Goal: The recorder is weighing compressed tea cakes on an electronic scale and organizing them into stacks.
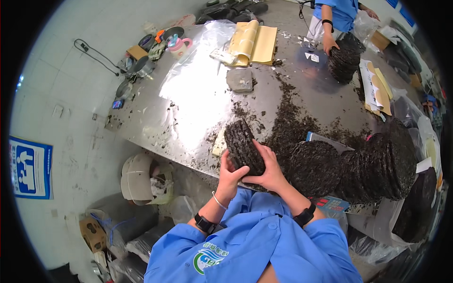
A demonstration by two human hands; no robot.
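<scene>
Between my two hands a stack of dark dried seaweed sheets [243, 146] is held on edge, tilted, over the near edge of the metal table [170, 123]. My left hand [230, 175] grips its lower left side, thumb toward me. On its right side is my right hand [267, 169], fingers along the stack and thumb at the near end. Just right of my hands lies a round dark seaweed cake [315, 168], with a long row of similar cakes [382, 166] beyond it. A pale yellow block [219, 143] lies partly behind the held stack.
Dark crumbs [286, 120] cover the table's middle. A scale keypad [331, 204] shows under the cakes. Farther off are a grey stone block [240, 80], yellow paper [253, 42] and a pink-handled cup [178, 46]. Across the table, a co-worker's hand [330, 44] touches another dark stack [343, 62].
</scene>
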